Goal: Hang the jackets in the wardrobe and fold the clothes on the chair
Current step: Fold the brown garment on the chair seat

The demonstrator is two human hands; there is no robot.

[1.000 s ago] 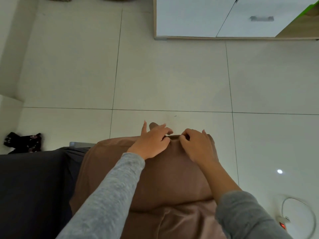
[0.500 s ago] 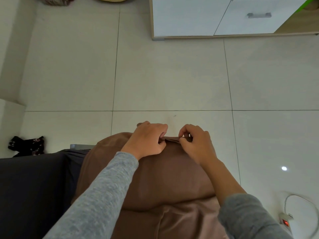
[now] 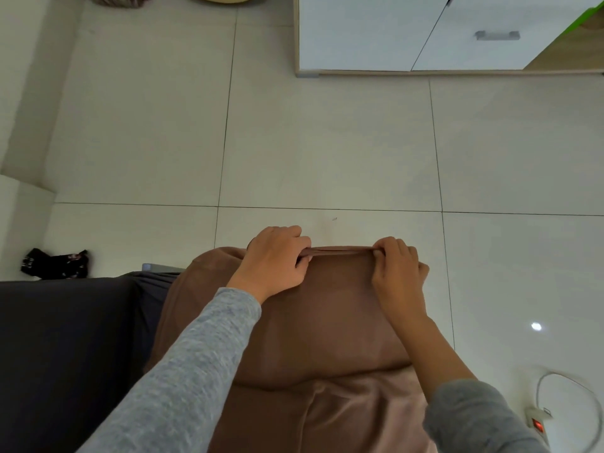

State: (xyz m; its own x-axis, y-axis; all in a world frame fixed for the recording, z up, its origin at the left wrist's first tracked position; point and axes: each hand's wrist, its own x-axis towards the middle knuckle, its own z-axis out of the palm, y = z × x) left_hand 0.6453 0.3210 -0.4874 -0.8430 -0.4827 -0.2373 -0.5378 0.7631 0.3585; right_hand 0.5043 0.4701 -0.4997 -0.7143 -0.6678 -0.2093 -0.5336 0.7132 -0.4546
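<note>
The cloth, a brown one, lies bunched low in the middle of the view, directly under and in front of the person. It is draped over something hidden beneath it, with a paler layer showing under its near side. Both hands are clamped on its far edge. The left hand pinches that edge between curled fingers and thumb. The right hand does the same a little apart from it, so a short stretch of hem runs taut between them. This stretch lies left to right across the view, and the bulk of the cloth spreads from it back toward the person. Neither hand is nearer, as each holds one end of the same line. The next move probably depends on this line. Sliding the hands outward along it would find the corners, and drawing it back toward the body would lay a fold. The wardrobe stands well apart across the floor, up and to the right. Dark fabric lies just beside the cloth on the left.
</note>
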